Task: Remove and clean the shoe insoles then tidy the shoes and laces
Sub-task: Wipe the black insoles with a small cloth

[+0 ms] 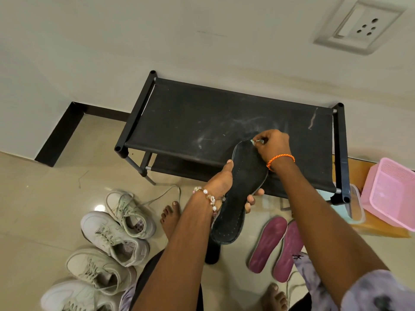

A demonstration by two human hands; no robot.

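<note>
My left hand (224, 182) grips a black insole (240, 194) by its middle, thumb on top and fingers curled under the right edge, holding it in front of the black shoe rack (202, 113). My right hand (272, 144) pinches a small pale wipe (254, 142) against the insole's toe end. Two purple insoles (278, 243) lie side by side on the floor at the right. Several white sneakers (112, 234) with loose laces stand in a row on the floor at the left. Another dark piece (213, 252) shows on the floor under the held insole.
A pink plastic basket (390, 194) sits on a wooden surface (379, 230) at the right, with a clear container (357, 209) beside it. My bare feet (170, 218) stand on the tiled floor. A wall socket (359, 25) is high on the wall.
</note>
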